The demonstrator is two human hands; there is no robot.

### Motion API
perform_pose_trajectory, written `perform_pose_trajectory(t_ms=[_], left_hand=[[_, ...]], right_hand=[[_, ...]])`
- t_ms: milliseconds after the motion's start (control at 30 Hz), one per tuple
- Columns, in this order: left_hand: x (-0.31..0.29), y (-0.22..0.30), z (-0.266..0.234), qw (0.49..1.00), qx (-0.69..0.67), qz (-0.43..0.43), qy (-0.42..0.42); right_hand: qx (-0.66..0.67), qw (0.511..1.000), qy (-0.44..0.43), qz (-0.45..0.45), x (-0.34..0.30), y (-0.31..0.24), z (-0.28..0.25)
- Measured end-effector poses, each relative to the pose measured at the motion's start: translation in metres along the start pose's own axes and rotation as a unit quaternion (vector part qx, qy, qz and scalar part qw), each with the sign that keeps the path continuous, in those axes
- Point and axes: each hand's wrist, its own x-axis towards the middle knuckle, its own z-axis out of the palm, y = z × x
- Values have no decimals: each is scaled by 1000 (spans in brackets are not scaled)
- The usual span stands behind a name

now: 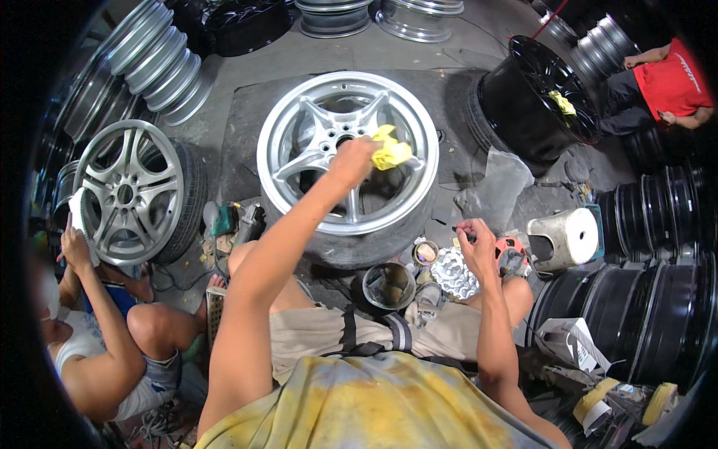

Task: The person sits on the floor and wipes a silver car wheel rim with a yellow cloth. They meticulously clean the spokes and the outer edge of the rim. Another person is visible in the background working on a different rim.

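Observation:
A silver five-spoke alloy wheel point(305, 161) lies face up in front of me on top of a tire point(348, 247). Over its right-hand spokes my left hand point(353, 159) is closed on a bunched yellow cloth point(391, 152). My right hand point(476, 243) is held off the wheel, lower right, with thumb and fingers pinched. Between them is a small thin dark tool point(443, 222) pointing left; its exact kind is too small to tell. Below that hand are a bubbled silver-coloured sheet point(453, 272) and a small tub point(425, 252).
On the left a co-worker point(112, 329) holds a white strip against another wheel point(126, 196). A green power tool point(218, 219) lies nearby. A bucket point(388, 285) stands before my lap, a stool point(565, 238) at right. Black wheels point(516, 105) and a person in red point(673, 82) are farther right.

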Motion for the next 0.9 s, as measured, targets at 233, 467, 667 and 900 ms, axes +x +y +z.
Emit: perform_pose_trajectory(t_ms=[233,467,667,900], left_hand=[[0,-45,-86,990,3,-73,124],[-39,-15,20,992,64,-70,87],[-54,32,25,993,38,-28,105],[-96,33,-60,993,-105,11,-51]], right_hand=[[17,1000,7,3,4,5,11],[-4,999,-14,50,20,8,25],[32,995,-46,81,21,3,32],[73,994,21,83,38,-12,43]])
